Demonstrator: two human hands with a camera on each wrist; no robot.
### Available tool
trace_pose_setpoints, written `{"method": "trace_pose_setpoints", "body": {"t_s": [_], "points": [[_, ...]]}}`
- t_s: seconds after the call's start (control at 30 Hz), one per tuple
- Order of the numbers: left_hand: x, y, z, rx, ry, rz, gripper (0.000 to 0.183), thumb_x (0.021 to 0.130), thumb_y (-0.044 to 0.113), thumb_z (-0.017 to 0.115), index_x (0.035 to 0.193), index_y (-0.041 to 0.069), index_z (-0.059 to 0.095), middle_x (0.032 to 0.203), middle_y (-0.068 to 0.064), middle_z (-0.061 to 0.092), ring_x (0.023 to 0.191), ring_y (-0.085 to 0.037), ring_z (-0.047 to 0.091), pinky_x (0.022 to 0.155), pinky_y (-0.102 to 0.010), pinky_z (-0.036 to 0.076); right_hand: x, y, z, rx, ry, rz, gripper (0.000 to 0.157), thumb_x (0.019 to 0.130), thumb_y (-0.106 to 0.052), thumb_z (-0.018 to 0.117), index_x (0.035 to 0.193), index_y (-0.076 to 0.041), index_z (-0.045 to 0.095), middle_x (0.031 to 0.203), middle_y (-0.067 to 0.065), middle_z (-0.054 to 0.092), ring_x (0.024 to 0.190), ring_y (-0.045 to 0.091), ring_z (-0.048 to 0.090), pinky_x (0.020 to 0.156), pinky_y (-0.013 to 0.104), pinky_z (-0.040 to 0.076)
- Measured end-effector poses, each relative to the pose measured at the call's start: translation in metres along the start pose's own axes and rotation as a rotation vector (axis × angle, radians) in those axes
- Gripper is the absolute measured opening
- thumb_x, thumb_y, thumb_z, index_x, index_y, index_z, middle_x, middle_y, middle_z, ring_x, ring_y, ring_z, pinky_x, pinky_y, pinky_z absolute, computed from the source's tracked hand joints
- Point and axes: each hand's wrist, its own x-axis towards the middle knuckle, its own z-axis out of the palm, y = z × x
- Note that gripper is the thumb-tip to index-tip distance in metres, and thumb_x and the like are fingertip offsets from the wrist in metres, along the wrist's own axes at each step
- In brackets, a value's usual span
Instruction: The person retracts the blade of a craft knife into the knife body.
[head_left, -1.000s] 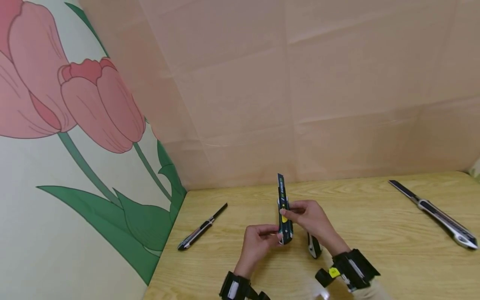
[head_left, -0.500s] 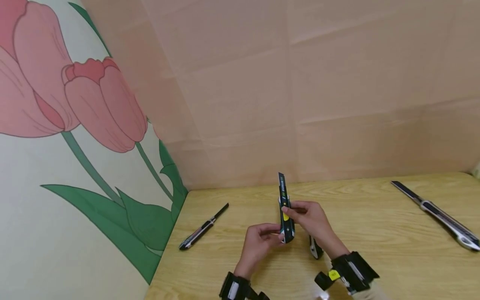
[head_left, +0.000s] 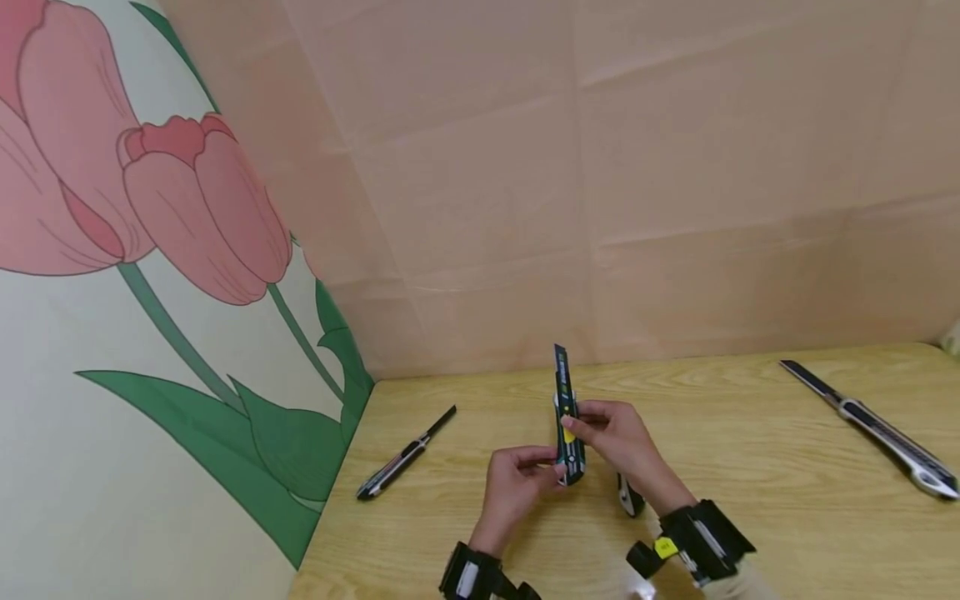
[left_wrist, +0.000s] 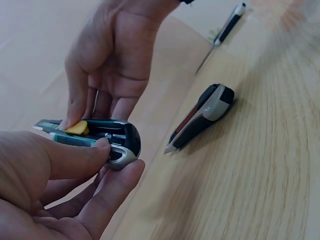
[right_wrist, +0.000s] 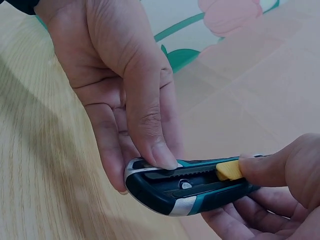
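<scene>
A black and teal utility knife [head_left: 568, 450] is held up over the table, nearly upright in the head view, its dark blade pointing away. My left hand [head_left: 517, 483] pinches the butt end between thumb and fingers. Higher on the handle, my right hand [head_left: 622, 437] grips the knife. Its thumb [right_wrist: 277, 165] presses the yellow slider [right_wrist: 230, 170], with the fingers behind the body. Beneath the right wrist lies another cutter [left_wrist: 205, 112], black and grey with a red strip; in the head view the hand partly hides it.
On the wooden table [head_left: 712, 433] lie a small snap-off cutter [head_left: 393, 467] at the left and a large one [head_left: 885, 437] at the right, both with blades out. Behind the table hangs a beige cloth [head_left: 637, 208]. A tulip-patterned wall covering [head_left: 210, 217] stands at the left.
</scene>
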Motion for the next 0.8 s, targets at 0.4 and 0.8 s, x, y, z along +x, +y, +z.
{"method": "trace_pose_setpoints", "body": {"t_s": [0.4, 0.8], "points": [[-0.001, 0.0066, -0.0027, 0.021, -0.008, -0.016, 0.019, 0.081, -0.001, 0.076, 0.099, 0.005, 0.078, 0.093, -0.009, 0.076, 0.072, -0.03, 0.072, 0.071, -0.05, 0.063, -0.0026, -0.0068, 0.0023, -0.072, 0.003, -0.013, 0.027, 0.092, -0.016, 0.069, 0.114, 0.0, 0.069, 0.101, 0.014, 0.071, 0.088, 0.024, 0.064, 0.071, 0.028, 0.055], [-0.001, -0.0008, -0.0021, 0.012, 0.003, -0.011, 0.019, 0.079, -0.001, 0.078, 0.097, 0.005, 0.078, 0.091, -0.01, 0.076, 0.07, -0.028, 0.073, 0.064, -0.037, 0.066, -0.005, -0.0048, 0.0041, -0.083, 0.007, -0.015, 0.024, 0.092, -0.013, 0.069, 0.112, 0.0, 0.069, 0.1, 0.014, 0.071, 0.09, 0.026, 0.063, 0.071, 0.028, 0.054]]}}
